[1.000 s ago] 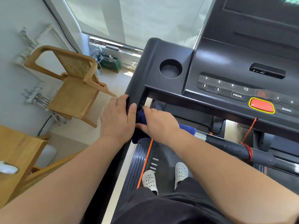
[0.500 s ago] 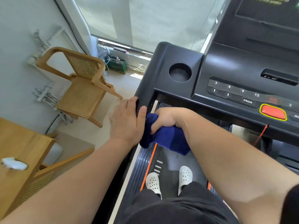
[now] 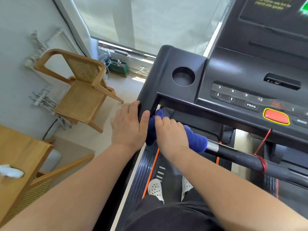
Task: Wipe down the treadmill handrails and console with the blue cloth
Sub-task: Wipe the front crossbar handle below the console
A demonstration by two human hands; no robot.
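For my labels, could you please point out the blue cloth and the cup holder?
blue cloth [image 3: 197, 141]: head view, its exposed bunched end.
cup holder [image 3: 183, 77]: head view, floor of the round recess.

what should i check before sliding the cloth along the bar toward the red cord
1. Grip: right hand grips the blue cloth: ok.
2. Contact: cloth sits on the crossbar: ok.
3. Support: left hand rests on the side rail: ok.
4. Path along the bar is free: not ok, the red cord is tied round it.
5. Both hands are off the red button: ok.
6. The belt is stopped: cannot tell.
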